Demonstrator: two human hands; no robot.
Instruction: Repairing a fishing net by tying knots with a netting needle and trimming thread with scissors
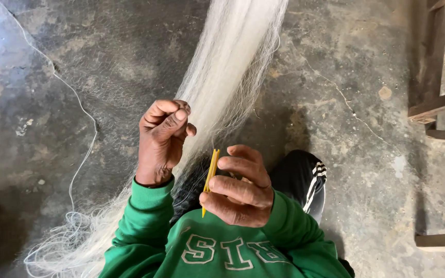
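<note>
Yellow netting needle (211, 175): middle and rear hidden inside the right hand (240, 193); only tip and upper end show.
White net (222, 77): far end cut off by top edge above the left hand (161, 139); mesh too fine to tell; what the closed left fingers pinch is hidden.
Wooden furniture (439, 105), right of the right hand: cut off by edge, kind unclear.
Loose line (81, 154): ends untraceable.

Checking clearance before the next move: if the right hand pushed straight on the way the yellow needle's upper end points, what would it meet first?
Probably the white net: the right hand aims its yellow netting needle up toward it, beside the left hand. Depth is unclear.
</note>
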